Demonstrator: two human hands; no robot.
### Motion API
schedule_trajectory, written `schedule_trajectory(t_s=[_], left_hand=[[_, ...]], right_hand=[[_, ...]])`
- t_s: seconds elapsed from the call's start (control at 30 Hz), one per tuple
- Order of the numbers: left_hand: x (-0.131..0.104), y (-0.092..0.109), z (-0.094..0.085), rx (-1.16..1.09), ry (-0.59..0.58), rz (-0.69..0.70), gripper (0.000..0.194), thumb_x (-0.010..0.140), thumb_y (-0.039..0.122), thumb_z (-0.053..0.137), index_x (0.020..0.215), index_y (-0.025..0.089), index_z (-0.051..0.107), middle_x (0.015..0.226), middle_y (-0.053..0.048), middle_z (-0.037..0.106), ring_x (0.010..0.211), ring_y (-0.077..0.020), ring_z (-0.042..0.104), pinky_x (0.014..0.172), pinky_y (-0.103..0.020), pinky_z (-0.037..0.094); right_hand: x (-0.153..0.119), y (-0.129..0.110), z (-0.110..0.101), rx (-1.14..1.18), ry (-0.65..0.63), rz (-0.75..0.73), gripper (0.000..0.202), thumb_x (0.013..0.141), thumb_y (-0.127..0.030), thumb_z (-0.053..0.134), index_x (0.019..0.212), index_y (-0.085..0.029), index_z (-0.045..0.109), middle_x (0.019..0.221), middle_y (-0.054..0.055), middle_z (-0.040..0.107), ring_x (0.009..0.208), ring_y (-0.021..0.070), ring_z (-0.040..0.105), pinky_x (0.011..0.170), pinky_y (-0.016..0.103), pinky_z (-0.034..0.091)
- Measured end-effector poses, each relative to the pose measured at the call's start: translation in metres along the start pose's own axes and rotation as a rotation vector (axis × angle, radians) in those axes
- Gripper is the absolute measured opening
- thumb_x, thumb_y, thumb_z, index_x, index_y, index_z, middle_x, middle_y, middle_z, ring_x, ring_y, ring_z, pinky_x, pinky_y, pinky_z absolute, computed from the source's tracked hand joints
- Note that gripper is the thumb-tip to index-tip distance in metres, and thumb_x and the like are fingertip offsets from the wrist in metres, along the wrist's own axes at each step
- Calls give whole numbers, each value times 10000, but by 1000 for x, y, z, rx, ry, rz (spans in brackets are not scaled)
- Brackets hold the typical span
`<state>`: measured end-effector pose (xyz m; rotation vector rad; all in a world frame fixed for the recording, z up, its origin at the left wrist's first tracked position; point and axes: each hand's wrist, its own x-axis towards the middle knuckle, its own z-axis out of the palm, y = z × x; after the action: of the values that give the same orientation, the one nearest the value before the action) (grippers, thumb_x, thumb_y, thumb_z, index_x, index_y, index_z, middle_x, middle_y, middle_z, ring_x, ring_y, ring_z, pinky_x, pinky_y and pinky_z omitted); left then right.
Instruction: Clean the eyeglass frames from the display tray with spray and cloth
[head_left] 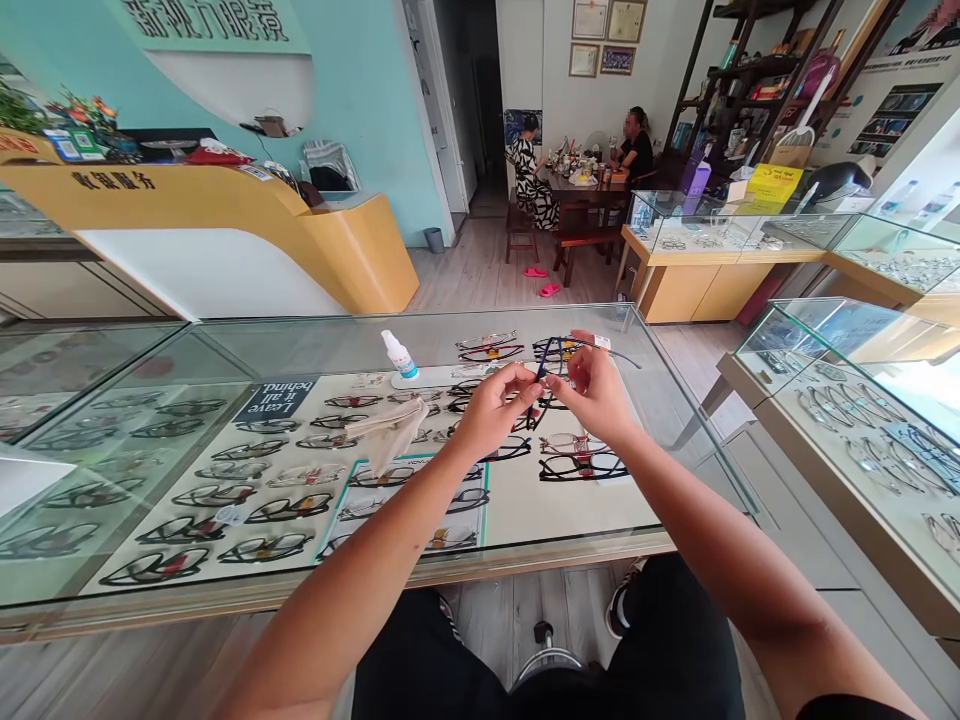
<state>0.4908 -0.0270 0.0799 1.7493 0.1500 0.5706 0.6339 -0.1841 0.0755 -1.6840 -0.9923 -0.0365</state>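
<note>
Above the glass display case, both of my hands hold a pair of dark blue eyeglasses. My left hand pinches the frame near its middle, thumb and forefinger pressed together. Close beside it, my right hand grips the same frame with thumb and fingers, and one temple arm sticks out past it to the right. To the left on the glass stands a white spray bottle with a blue-marked label. A beige cleaning cloth lies crumpled on the glass, left of my left hand.
Under the glass top of the display case lie rows of eyeglasses. More glass cases stand at the right. A yellow counter is at the back left. Two people sit at a far table.
</note>
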Motion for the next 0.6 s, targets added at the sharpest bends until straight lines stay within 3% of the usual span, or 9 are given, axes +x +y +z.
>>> schedule_trajectory(t_s=[0.07,0.13,0.2,0.37,0.47,0.6], left_hand=[[0,-3,1,-57,11,-26,552,891,755,878,1000,238,718,955,-44,731,883,-229,749,686,-320,632],[0,-4,0,-115,47,-35,571,886,768,877,1014,238,709,1014,-69,779,974,-256,783,731,-347,682],[2,-4,-2,-166,115,-27,599,865,777,894,1009,231,693,1056,-86,804,1041,-267,791,774,-369,718],[9,0,-14,-225,295,27,611,833,755,939,999,231,672,1080,-89,801,1085,-254,790,771,-355,740],[13,1,-22,-223,377,77,608,829,751,945,991,233,672,1107,-80,793,1082,-233,787,789,-348,741],[17,0,-30,-210,470,124,617,840,772,926,1018,236,677,1156,-82,799,1075,-223,791,842,-374,743]], right_hand=[[1,-1,-1,65,-9,1,386,927,-423,773,1212,-292,548,1119,10,692,636,136,483,647,366,440],[1,-3,-2,126,-15,18,624,909,-332,714,1481,-306,467,1011,-31,633,657,161,514,656,366,460],[2,-4,-4,146,-14,43,748,888,-292,678,1583,-305,400,984,-40,595,675,171,530,670,367,474],[5,-5,-7,14,-8,59,337,943,-476,708,1202,-274,635,1106,40,645,783,201,569,751,397,514],[7,-5,-8,-24,2,66,349,979,-602,702,1073,-266,692,1211,91,657,899,243,623,770,408,550],[7,-3,-8,-94,-75,92,382,1042,-627,638,1012,-265,757,1190,114,681,1004,293,659,796,430,582]])
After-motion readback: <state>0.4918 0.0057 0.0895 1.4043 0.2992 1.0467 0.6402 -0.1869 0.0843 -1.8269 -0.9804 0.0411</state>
